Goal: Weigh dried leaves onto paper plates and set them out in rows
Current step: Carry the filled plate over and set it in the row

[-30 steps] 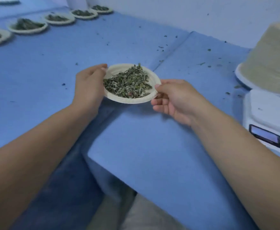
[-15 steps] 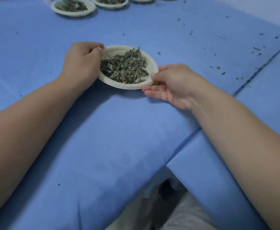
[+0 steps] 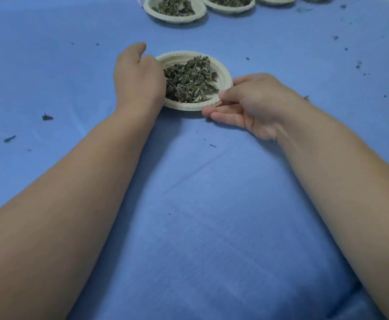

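A small paper plate (image 3: 181, 57) with a heap of dried green leaves (image 3: 191, 82) sits low on the blue cloth (image 3: 212, 227), in the upper middle of the head view. My left hand (image 3: 138, 82) is curled over the plate's left rim, with its fingertips hidden behind the hand. My right hand (image 3: 253, 100) pinches the right rim, thumb on top and fingers underneath. Whether the plate fully rests on the cloth I cannot tell.
A row of filled paper plates runs along the far edge, the nearest one (image 3: 174, 8) just beyond the held plate and another (image 3: 230, 2) to its right. Loose leaf crumbs (image 3: 47, 117) dot the cloth on both sides.
The plate has travelled left, away from the scale and the stack of plates, and come down to the cloth near the far row. Both hands stayed on its rim.
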A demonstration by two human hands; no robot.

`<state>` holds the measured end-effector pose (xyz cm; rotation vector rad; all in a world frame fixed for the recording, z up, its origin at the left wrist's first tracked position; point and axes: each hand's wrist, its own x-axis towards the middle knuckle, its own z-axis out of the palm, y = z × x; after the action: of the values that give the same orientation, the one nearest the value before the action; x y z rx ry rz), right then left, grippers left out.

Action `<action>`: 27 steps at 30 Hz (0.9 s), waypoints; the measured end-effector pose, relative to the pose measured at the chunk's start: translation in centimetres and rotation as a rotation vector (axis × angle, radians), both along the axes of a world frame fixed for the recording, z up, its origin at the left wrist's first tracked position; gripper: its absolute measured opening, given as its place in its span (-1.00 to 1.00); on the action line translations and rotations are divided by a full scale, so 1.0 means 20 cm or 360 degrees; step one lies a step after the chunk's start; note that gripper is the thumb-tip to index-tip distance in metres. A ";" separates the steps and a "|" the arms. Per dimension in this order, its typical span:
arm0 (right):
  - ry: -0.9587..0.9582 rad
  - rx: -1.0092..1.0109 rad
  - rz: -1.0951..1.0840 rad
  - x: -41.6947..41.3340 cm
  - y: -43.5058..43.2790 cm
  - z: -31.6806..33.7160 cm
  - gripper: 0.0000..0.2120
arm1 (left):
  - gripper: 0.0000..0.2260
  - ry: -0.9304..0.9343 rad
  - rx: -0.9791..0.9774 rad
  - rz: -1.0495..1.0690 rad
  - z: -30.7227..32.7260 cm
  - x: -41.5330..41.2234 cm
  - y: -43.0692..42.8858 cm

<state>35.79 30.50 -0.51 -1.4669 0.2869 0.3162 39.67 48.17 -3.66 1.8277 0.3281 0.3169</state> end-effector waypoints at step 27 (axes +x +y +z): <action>-0.0096 0.0025 0.0132 0.70 0.64 -0.05 -0.74 | -0.48 0.0048 -0.0745 0.0487 0.10 0.10 0.20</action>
<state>49.89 43.34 -1.54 -1.4725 0.1751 0.3394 41.71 52.26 -1.63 1.3217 0.6492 0.3869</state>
